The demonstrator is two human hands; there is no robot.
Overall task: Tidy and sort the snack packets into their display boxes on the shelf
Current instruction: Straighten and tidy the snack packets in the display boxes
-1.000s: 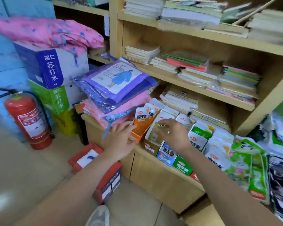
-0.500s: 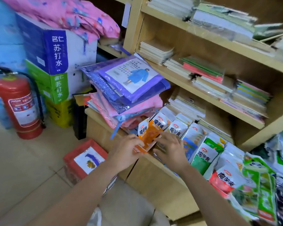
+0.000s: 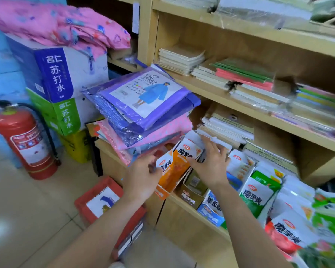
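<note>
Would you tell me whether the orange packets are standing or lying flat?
Standing, tilted back: the orange packets rise out of their orange display box, printed tops upward.

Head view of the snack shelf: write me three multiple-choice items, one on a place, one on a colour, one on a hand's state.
1. Where does the fire extinguisher stand? A on the floor, left of the shelf unit; B among the notebooks; C in a display box.
2. What colour is the lower part of the packet that the left hand holds? A green; B orange; C blue.
3. How does the right hand hold its fingers? A curled round a notebook; B in a fist; C stretched out, gripping nothing.
Answers: 1 A, it stands on the floor beside the stacked cartons. 2 B, orange below a white top. 3 C, the fingers lie straight.
</note>
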